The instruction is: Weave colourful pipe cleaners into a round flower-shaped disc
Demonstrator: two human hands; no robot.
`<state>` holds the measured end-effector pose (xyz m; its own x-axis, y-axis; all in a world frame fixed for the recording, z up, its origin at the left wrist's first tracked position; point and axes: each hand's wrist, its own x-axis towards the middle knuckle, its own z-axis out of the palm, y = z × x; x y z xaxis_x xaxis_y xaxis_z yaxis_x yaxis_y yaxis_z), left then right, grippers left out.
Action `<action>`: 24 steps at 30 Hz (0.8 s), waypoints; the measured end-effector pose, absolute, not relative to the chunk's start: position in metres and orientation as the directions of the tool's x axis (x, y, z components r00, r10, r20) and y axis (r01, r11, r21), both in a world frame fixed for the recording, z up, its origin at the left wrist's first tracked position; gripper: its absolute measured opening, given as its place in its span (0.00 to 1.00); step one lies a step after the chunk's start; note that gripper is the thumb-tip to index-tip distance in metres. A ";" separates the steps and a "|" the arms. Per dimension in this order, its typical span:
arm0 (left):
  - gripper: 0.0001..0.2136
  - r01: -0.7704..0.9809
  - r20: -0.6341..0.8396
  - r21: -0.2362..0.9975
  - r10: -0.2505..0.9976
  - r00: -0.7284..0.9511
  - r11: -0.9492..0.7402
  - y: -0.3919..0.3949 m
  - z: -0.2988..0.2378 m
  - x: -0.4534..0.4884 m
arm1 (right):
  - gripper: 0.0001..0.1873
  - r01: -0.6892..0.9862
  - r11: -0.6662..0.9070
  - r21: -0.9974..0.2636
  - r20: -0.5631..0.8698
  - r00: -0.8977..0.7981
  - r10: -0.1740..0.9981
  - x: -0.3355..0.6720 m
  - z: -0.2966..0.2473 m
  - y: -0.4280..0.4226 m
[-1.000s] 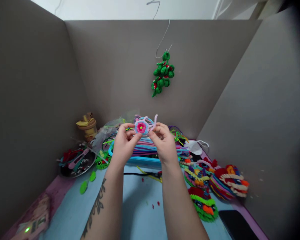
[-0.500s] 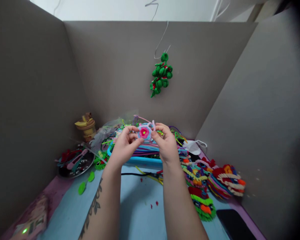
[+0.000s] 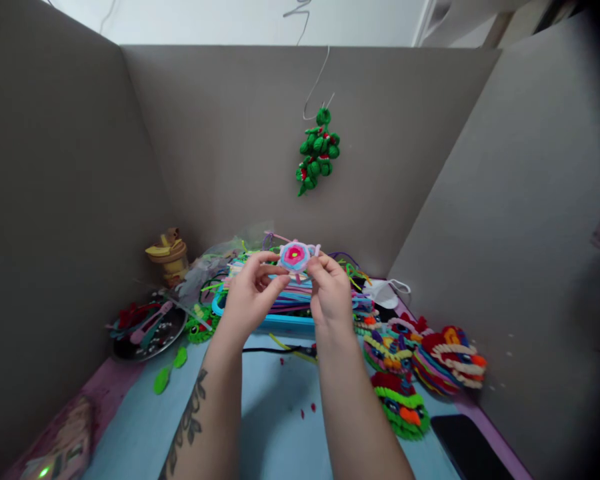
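A small round pipe-cleaner piece (image 3: pixel 295 256) is held up over the blue tray, facing me. It has a yellow centre, a deep pink ring, a light blue ring and pale pink bits sticking out at the edge. My right hand (image 3: pixel 333 288) pinches its right side between thumb and fingers, where a pale loop stands out. My left hand (image 3: pixel 250 288) is at its left edge, thumb and fingers apart; whether a fingertip touches the piece I cannot tell. Below and behind lies the blue tray (image 3: pixel 285 325) with many coloured pipe cleaners.
Colourful fuzzy pieces (image 3: pixel 405 410) and a dark phone (image 3: pixel 470 448) lie at right. At left are a metal bowl (image 3: pixel 153 350) with tools, a green fuzzy piece (image 3: pixel 200 327) and a yellow-brown pot (image 3: pixel 170 257). A green ornament (image 3: pixel 319 153) hangs on the grey back panel (image 3: pixel 220 133).
The round piece has turned to face me more and shifted slightly up and right. My left thumb has come off its face and the left fingers have loosened; the right hand keeps its pinch.
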<state>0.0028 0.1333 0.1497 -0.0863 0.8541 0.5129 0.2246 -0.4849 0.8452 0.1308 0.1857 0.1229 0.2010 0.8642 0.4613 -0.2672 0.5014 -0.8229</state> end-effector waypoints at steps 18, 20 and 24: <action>0.08 0.242 0.588 0.809 0.754 -0.294 -0.536 0.134 0.148 0.010 | 0.10 -0.381 0.414 -0.827 0.403 0.113 0.908 0.123 0.133 0.176; 0.09 0.221 0.567 0.824 0.760 -0.317 -0.522 0.135 0.147 0.010 | 0.11 -0.385 0.429 -0.817 0.414 0.127 0.901 0.124 0.134 0.176; 0.11 0.218 0.552 0.834 0.761 -0.340 -0.507 0.136 0.144 0.007 | 0.10 -0.351 0.452 -0.820 0.415 0.177 0.892 0.129 0.132 0.178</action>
<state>0.0071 0.1364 0.1437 -0.3400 0.7614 0.5519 0.2184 -0.5069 0.8339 0.1288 0.1783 0.1320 0.1775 0.8922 0.4153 -0.3512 0.4516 -0.8202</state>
